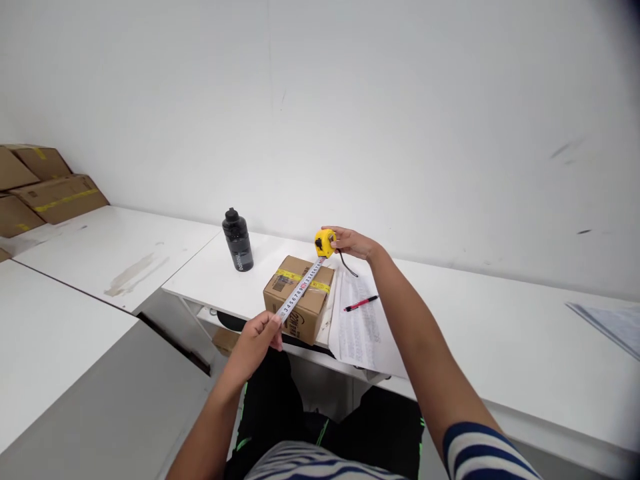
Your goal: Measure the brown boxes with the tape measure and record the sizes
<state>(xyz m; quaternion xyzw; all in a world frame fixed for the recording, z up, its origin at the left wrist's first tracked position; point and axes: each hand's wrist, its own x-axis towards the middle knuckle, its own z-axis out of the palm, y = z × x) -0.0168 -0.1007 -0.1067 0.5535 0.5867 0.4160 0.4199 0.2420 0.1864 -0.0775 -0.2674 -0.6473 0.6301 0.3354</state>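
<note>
My right hand (353, 242) grips the yellow case of a tape measure (325, 243) beyond the far edge of a small cardboard box (306, 303). A black wrist cord hangs from the case. The white blade, printed with numbers, stretches across the top of the box toward me. Its near end is pinched between the thumb and fingers of my left hand (260, 335), just past the box's near edge. Yellow tape runs across the box top, and dark print shows on its front side.
Right of the box lie printed papers (356, 333) with a red and black pen (361, 303) on them. A dark water bottle (238, 241) stands upright at the back left. Several cardboard boxes (63, 197) are stacked far left. More papers (607, 323) lie far right.
</note>
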